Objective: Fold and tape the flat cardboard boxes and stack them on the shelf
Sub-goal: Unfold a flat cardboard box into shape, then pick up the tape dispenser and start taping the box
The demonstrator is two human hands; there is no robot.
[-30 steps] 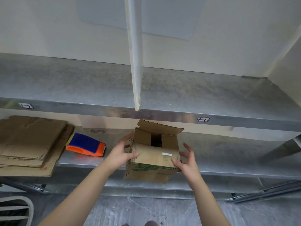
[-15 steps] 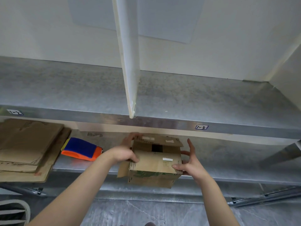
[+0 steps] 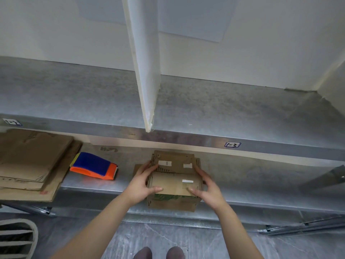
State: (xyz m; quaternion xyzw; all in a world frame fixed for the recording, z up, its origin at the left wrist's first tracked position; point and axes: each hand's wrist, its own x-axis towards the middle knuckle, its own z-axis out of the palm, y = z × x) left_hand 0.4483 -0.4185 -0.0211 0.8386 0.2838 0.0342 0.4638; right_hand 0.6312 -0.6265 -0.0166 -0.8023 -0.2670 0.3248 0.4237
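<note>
A small brown cardboard box (image 3: 174, 176) with green print on its front rests at the front edge of the lower metal shelf (image 3: 97, 187). Its top flaps are folded down flat and carry small white labels. My left hand (image 3: 142, 184) presses on the box's left side, thumb on the near flap. My right hand (image 3: 206, 187) holds the right side, thumb on the top. An orange and blue tape dispenser (image 3: 93, 167) lies on the same shelf to the left. A stack of flat cardboard boxes (image 3: 31, 159) lies at the far left.
The upper metal shelf (image 3: 242, 113) runs across the view, split by a white upright divider (image 3: 147, 71). A white wall stands behind. A white slatted object (image 3: 16, 238) sits at the bottom left on the grey floor. My shoes (image 3: 158, 253) show at the bottom edge.
The box's far flap, which stood up, has been folded down, so the top is closed. Both hands have moved onto the box's sides and top. The view has tilted downward.
</note>
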